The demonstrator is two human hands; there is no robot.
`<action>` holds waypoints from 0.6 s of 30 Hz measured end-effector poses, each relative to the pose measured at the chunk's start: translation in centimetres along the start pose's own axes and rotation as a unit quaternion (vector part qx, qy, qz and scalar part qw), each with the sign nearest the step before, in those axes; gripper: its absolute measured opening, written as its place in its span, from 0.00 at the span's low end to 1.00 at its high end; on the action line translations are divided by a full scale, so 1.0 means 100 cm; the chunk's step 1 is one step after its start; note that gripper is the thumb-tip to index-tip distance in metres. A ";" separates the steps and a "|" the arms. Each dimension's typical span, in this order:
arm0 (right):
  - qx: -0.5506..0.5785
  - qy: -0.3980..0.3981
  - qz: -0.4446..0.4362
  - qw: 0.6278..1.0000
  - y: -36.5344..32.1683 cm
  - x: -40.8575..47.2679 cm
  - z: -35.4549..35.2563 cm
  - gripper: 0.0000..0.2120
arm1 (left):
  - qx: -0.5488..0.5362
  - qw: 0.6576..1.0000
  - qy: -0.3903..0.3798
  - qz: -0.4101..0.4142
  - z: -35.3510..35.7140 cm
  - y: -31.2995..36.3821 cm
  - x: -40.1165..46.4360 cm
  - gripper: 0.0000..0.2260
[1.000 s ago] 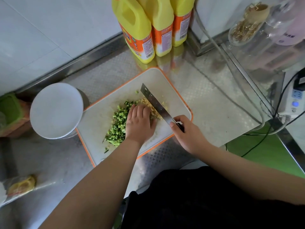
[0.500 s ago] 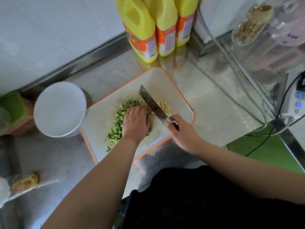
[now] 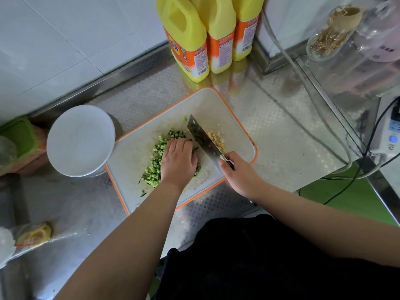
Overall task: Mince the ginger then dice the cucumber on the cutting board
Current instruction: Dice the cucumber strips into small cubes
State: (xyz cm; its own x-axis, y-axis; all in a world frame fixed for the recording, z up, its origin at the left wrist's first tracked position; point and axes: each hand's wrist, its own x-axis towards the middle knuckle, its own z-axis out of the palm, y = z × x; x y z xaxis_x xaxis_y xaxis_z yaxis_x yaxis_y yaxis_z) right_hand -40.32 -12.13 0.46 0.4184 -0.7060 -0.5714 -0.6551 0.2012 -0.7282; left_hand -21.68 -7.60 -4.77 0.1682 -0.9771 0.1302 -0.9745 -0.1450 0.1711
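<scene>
A white cutting board with an orange rim (image 3: pixel 216 105) lies on the steel counter. A pile of green diced cucumber (image 3: pixel 156 163) sits at its middle left, and my left hand (image 3: pixel 178 162) rests palm down on the pile's right part, fingers together. The knife (image 3: pixel 203 140) stands on edge between the cucumber and a small heap of pale minced ginger (image 3: pixel 216 138) to its right. My right hand (image 3: pixel 238 172) grips the knife's handle at the board's near right edge.
Three yellow bottles with orange labels (image 3: pixel 207 35) stand behind the board. A round white lid or plate (image 3: pixel 80 140) sits left of it, touching the board's corner. A green-lidded box (image 3: pixel 19 137) is far left, a bagged item (image 3: pixel 34 234) near left. Cables and a power strip (image 3: pixel 389 135) are at the right.
The knife blade has shifted left off the ginger heap, which now shows to its right. My left hand stays on the cucumber pile.
</scene>
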 end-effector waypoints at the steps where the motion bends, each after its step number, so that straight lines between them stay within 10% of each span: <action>1: 0.001 0.001 0.000 1.000 0.000 -0.001 0.000 0.12 | 0.000 1.000 0.001 -0.002 0.000 0.000 0.000 0.07; 18: 0.014 0.038 -0.017 0.999 0.000 -0.009 -0.002 0.06 | 0.006 1.000 0.003 -0.027 -0.002 -0.002 0.004 0.10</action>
State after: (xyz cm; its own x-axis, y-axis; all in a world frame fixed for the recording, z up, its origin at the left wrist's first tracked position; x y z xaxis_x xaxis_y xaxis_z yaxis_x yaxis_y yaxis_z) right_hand -40.83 -11.60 1.02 0.3906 -0.7624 -0.5159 -0.6225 0.1941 -0.7581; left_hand -21.42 -7.91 -4.56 0.2215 -0.9668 0.1276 -0.9658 -0.1994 0.1656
